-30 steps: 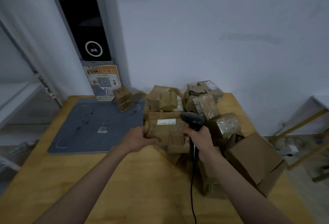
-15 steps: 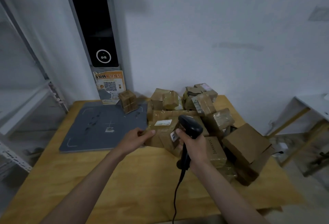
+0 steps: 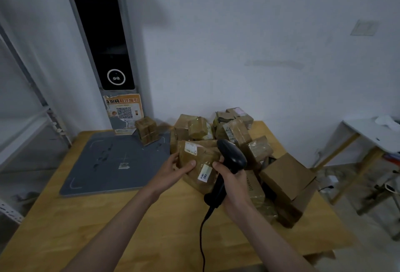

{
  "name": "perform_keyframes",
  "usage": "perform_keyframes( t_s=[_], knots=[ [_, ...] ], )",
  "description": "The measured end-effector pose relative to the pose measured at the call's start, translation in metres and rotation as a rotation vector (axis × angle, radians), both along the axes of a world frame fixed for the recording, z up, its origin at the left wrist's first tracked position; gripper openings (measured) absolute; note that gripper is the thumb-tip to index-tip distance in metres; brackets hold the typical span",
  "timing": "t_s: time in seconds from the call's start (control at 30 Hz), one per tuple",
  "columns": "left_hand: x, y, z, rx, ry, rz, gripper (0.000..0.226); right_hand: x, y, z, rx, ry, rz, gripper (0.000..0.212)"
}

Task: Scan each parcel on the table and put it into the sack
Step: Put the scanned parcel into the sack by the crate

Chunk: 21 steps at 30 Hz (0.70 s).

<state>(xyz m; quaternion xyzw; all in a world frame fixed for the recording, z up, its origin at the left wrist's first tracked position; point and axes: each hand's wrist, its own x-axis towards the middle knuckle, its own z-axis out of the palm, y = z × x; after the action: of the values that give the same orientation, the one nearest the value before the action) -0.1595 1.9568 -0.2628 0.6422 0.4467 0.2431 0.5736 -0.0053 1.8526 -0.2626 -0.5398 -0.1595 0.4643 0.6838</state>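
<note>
A taped brown parcel (image 3: 200,159) with a white label and a small "205" sticker sits tilted at the front of a pile of several brown parcels (image 3: 236,133) on the wooden table (image 3: 108,224). My left hand (image 3: 173,169) grips the parcel's left side, thumb on top. My right hand (image 3: 232,182) holds a black corded barcode scanner (image 3: 229,159), its head just right of the parcel. One small parcel (image 3: 147,130) stands apart on the grey mat. No sack is in view.
A grey scanning mat (image 3: 108,163) covers the table's left rear. A tall kiosk (image 3: 104,40) with a dark screen and QR poster stands behind it. Larger plain cartons (image 3: 287,178) lie at the right edge. A white side table (image 3: 372,133) stands further right.
My left hand has tipped the front parcel up and toward me, so the "205" sticker shows. The scanner has stayed beside it. The view has tilted upward.
</note>
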Motion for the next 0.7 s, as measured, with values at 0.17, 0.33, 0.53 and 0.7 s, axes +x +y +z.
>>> perform_keyframes(
  t_s=[0.17, 0.33, 0.53, 0.7],
  knots=[
    [0.01, -0.002, -0.004, 0.061, 0.093, 0.063, 0.087, 0.014, 0.001, 0.001, 0.035, -0.017, 0.042, 0.034],
    [0.021, -0.006, 0.0, 0.229, 0.098, 0.147, 0.079, 0.024, 0.009, 0.002, 0.021, -0.017, 0.051, 0.037],
    [0.033, 0.008, 0.008, 0.372, 0.088, 0.204, 0.024, 0.03, 0.026, 0.014, 0.058, -0.026, 0.085, 0.032],
    [0.04, 0.017, 0.017, 0.498, 0.157, 0.178, 0.015, 0.031, 0.039, 0.021, 0.071, -0.089, 0.12, 0.03]
  ],
)
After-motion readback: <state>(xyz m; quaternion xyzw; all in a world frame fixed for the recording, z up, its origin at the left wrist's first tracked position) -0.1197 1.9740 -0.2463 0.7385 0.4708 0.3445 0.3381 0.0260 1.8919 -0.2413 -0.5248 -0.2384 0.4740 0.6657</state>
